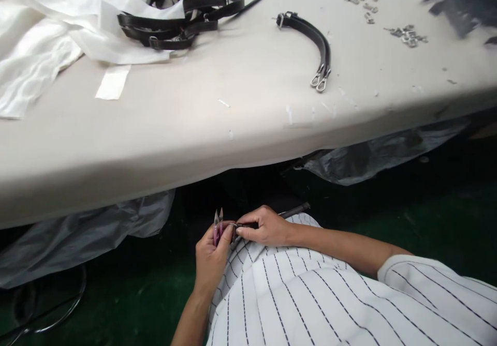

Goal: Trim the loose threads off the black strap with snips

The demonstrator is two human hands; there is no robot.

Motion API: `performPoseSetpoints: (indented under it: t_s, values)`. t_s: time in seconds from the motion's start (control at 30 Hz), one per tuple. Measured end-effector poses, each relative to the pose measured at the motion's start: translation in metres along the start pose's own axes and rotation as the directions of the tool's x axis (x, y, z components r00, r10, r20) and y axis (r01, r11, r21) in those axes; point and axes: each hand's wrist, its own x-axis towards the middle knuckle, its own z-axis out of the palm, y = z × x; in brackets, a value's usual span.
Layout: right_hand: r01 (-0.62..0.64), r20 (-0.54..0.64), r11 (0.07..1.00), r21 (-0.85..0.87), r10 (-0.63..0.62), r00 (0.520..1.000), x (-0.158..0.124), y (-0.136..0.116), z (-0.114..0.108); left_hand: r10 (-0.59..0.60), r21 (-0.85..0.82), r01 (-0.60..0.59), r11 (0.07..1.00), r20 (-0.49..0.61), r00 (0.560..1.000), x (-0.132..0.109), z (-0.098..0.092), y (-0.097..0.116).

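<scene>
My left hand [212, 253] is closed round purple-handled thread snips [218, 228], whose blades point up and stand apart. Its thumb and finger also pinch the buckle end of a black strap [297, 211], where a small metal part shows. My right hand [267, 226] grips the same strap just beside the left, fingertips nearly touching. Part of the strap is covered by the right hand, and its far end sticks out past the wrist. Both hands are low over my lap, in front of the table edge.
On the pale table [174, 123] lie a folded black strap with snap hooks [324, 46], a heap of black straps [186, 20] and white sheets [46, 51]. Small metal hardware [409, 36] and dark scraps [466, 7] are at the right. Plastic sheeting [97, 232] hangs below the table.
</scene>
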Motion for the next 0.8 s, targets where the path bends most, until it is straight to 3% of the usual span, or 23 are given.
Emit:
performPoseSetpoints:
  t_s: [0.13,0.2,0.27,0.4,0.57,0.7,0.8]
  values:
    - [-0.028,-0.047,0.998,-0.057,0.026,0.999,-0.001,0.003,0.000,0.050,0.079,-0.049,0.996,-0.001,0.999,0.000,0.003,-0.003]
    - [-0.056,-0.026,0.998,0.004,0.056,0.998,-0.001,0.002,-0.003,-0.003,-0.004,0.003,1.000,0.018,1.000,0.000,0.006,-0.005]
    - [-0.094,0.039,0.987,0.129,0.090,0.995,-0.002,0.001,-0.007,-0.101,-0.193,0.112,0.975,0.067,0.993,0.000,0.010,-0.005]
    - [-0.130,0.176,0.913,0.387,0.065,0.982,-0.004,0.003,-0.013,-0.191,-0.580,0.315,0.751,0.266,0.945,0.002,0.015,0.000]
    - [-0.144,0.226,0.836,0.529,0.025,0.974,-0.004,0.012,-0.012,-0.174,-0.672,0.444,0.593,0.432,0.885,0.005,0.015,0.002]
    - [-0.163,0.219,0.822,0.546,0.048,0.975,-0.004,0.015,-0.011,-0.156,-0.672,0.417,0.612,0.414,0.897,0.004,0.014,0.003]
    - [-0.144,0.158,0.842,0.521,0.070,0.985,-0.004,0.015,-0.011,-0.149,-0.616,0.331,0.715,0.327,0.933,0.003,0.014,0.004]
